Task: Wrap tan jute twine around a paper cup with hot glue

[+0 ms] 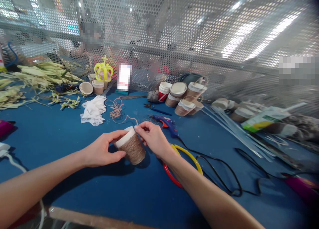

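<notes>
A paper cup (pixel 134 148), wrapped in brown twine up to a bare white band near its rim, is tilted above the blue table. My left hand (pixel 103 148) grips it from the left, thumb on the twine and fingers at the rim. My right hand (pixel 152 136) is at the cup's right side, thumb and forefinger pinched on the twine near the rim. From there the loose twine (pixel 116 109) runs back to a tangled pile on the table. A blue glue gun (pixel 165 122) lies just behind my right hand.
Several wrapped cups (pixel 184 107) and a grey yarn ball (pixel 152 96) stand behind. White cloth (pixel 94 109), corn husks (pixel 42 74) and a yellow crown (pixel 103 71) are at the left. Clear sticks (pixel 234 132) and black cable (pixel 224 167) lie right. Red and yellow rings (pixel 191 152) sit under my right forearm.
</notes>
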`<state>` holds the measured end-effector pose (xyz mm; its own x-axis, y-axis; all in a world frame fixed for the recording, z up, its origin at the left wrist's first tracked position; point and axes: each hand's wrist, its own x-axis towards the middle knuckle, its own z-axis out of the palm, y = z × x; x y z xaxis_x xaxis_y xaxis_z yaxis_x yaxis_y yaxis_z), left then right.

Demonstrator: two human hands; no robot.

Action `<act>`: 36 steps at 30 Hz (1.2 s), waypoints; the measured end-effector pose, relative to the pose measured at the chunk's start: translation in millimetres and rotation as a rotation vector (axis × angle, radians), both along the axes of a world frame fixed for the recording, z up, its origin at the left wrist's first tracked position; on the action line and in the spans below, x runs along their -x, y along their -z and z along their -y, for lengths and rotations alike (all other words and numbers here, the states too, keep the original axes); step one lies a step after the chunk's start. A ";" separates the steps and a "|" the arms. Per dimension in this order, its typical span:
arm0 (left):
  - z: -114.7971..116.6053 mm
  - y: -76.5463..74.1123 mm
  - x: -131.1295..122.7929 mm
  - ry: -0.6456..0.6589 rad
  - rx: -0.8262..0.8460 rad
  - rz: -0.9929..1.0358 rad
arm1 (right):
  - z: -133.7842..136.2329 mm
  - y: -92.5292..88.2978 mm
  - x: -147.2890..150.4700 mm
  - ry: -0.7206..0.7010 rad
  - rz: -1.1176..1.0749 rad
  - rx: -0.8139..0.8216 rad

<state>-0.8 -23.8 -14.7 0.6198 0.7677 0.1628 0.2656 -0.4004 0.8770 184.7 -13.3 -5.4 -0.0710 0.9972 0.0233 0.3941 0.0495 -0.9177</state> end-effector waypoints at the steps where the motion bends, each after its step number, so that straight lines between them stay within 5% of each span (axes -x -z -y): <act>1: 0.3 -0.6 -0.6 0.000 0.002 0.000 | 0.2 -0.5 0.2 0.001 0.002 -0.005; 16: 3.5 -1.2 -0.8 0.003 0.024 0.003 | 8.7 -7.4 0.7 -0.039 0.018 -0.032; 24: 4.0 -7.9 0.2 -0.002 0.115 0.212 | 26.7 -20.1 -9.2 -0.424 -0.135 0.270; 28: -2.0 -9.0 4.4 -0.044 0.015 0.343 | 24.6 -24.3 -14.6 -0.293 -0.048 0.167; 31: -6.9 -11.4 7.8 -0.240 -0.026 0.398 | 24.6 -29.0 -16.8 -0.214 0.075 0.073; 34: -10.5 -12.4 8.9 -0.408 -0.012 0.319 | 28.7 -28.2 -16.0 -0.134 0.175 0.015; 36: -11.5 -11.9 8.6 -0.411 0.014 0.241 | 32.7 -24.3 -14.3 -0.070 0.214 -0.023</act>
<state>-9.4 -12.3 -2.8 0.2106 0.9445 0.2521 0.1878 -0.2922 0.9377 199.0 -46.0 18.9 -0.1457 0.9891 0.0228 0.5743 0.1033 -0.8121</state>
